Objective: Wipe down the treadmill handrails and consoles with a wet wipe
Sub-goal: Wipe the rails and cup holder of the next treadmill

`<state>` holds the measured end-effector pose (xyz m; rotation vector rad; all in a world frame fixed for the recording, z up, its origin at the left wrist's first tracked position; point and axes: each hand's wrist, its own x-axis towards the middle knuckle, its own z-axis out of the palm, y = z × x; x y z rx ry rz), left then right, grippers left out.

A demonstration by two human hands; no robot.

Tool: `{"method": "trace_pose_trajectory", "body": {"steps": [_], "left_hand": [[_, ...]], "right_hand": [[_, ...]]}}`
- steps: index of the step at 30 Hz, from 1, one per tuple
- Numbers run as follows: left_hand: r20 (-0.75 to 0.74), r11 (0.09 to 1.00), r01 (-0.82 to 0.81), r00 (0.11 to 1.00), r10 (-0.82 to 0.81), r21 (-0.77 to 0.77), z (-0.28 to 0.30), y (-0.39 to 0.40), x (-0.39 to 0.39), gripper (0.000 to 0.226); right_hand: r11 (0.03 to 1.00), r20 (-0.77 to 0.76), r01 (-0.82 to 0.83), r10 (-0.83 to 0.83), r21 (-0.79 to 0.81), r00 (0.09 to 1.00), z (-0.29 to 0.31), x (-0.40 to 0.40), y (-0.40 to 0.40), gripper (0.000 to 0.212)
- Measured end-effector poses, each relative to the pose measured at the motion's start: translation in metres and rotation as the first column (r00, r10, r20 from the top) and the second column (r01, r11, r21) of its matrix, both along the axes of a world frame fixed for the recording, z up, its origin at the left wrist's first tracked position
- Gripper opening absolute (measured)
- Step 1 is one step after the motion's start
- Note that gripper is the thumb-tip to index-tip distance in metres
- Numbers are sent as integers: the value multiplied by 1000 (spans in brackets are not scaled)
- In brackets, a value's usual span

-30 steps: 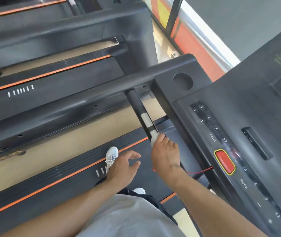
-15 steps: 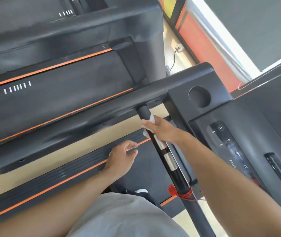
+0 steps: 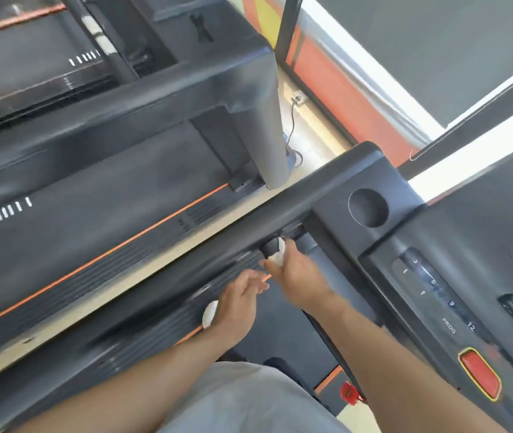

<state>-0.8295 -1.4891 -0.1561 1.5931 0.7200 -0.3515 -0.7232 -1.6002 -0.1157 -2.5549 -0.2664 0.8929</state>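
My right hand [image 3: 299, 276] grips a white wet wipe [image 3: 278, 256] around the top of the black inner handrail bar [image 3: 270, 249], just below where it joins the long side handrail [image 3: 186, 270]. Most of the bar is hidden under my hand and forearm. My left hand [image 3: 239, 303] hovers a little below and to the left, fingers loosely spread, holding nothing. The dark console [image 3: 436, 295] with number keys and a red stop button [image 3: 480, 375] lies to the right of my right arm.
A round cup hole [image 3: 368, 208] sits in the console's corner. A red safety clip [image 3: 349, 393] hangs low by my right forearm. A neighbouring treadmill [image 3: 92, 214] with an orange-striped deck lies to the left. My white shoe [image 3: 210, 313] shows on the belt.
My right hand slid the wipe up the bar from its lower grip section to the top joint. My left hand rose slightly. The view shifted forward and is motion-blurred.
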Motion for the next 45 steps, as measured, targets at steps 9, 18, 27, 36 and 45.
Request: {"method": "trace_pose_trajectory", "body": {"steps": [9,18,27,36,45], "left_hand": [[-60,995,-6,998,0,-102,21,-9,19,44],[-68,992,-117,991,113,-45,22,-36,-7,30],[-38,983,-176,984,175,-51,29,-100,-46,23],[270,926,-366,885,378,-96,61,-168,-74,10],[235,937,-324,908,348,-134,84,-177,-101,17]], "right_hand": [[1000,-138,5,-3,14,990,8,8,-1,47],[943,-380,104,26,317,925,10,2,-38,19],[952,-396,-104,218,289,892,28,-34,-114,39],[985,150,-19,-7,171,989,55,-87,-179,60],[725,-522,330,47,604,852,67,-116,-195,19]]}}
